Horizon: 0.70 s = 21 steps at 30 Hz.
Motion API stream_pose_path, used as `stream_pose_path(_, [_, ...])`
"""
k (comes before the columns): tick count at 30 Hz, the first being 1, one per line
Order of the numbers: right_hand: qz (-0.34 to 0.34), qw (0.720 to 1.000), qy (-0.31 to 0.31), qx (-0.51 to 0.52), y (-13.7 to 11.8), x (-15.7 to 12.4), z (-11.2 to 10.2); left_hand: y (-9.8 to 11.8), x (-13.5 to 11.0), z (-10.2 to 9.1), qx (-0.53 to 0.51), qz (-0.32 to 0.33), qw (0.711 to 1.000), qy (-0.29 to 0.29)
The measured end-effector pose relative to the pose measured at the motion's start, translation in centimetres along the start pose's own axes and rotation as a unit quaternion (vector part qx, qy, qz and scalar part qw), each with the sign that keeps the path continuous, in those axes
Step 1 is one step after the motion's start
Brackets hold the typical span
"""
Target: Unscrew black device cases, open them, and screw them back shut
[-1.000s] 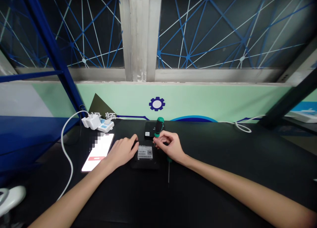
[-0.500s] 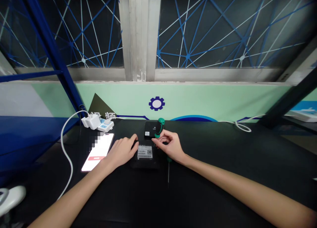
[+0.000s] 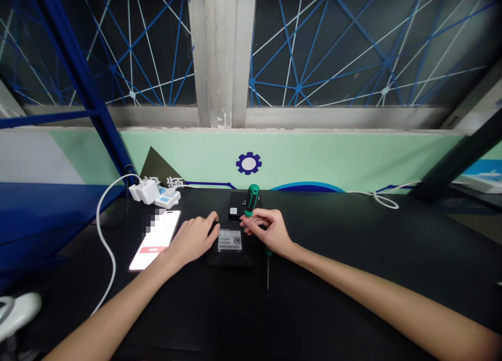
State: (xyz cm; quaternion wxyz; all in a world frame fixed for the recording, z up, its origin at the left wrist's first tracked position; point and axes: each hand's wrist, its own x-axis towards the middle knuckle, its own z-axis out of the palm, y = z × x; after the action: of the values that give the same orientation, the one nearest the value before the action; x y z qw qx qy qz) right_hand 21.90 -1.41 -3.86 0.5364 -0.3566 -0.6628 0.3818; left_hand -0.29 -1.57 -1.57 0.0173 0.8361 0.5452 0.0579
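A black flat electronic device (image 3: 229, 259) with a white printed label lies on the black table. My left hand (image 3: 195, 239) rests at its left side, thumb and forefinger pressed to the edge, holding it. My right hand (image 3: 271, 229) pinches a screwdriver (image 3: 252, 200) with a green and black handle low down near the shaft. That screwdriver stands nearly upright over the device's upper right corner, its tip hidden by my fingers. Partly under my right hand lies a second screwdriver (image 3: 268, 274), its shaft pointing towards me. Behind the device is another black piece (image 3: 236, 200) with a small white sticker.
Left of my left hand lies a phone (image 3: 159, 238) with a lit screen. A white power strip (image 3: 167, 198) with plugs and a white cable (image 3: 106, 240) stand behind it. The green wall (image 3: 333, 159) bounds the table's back; a thin white cord (image 3: 386, 201) lies at the back right.
The screwdriver's handle has tipped slightly, and my right fingers have shifted a little around it. My left hand and the device have stayed in place.
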Motion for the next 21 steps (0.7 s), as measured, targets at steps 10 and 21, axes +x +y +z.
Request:
stream_pose_path(10, [0.000, 1.000, 0.011, -0.010, 0.47, 0.05, -0.09, -0.02, -0.03, 0.06, -0.002, 0.004, 1.000, 0.003])
stream_pose_path(21, [0.000, 0.999, 0.016, -0.029, 0.89, 0.07, -0.10, 0.05, -0.01, -0.02, -0.010, 0.001, 1.000, -0.002])
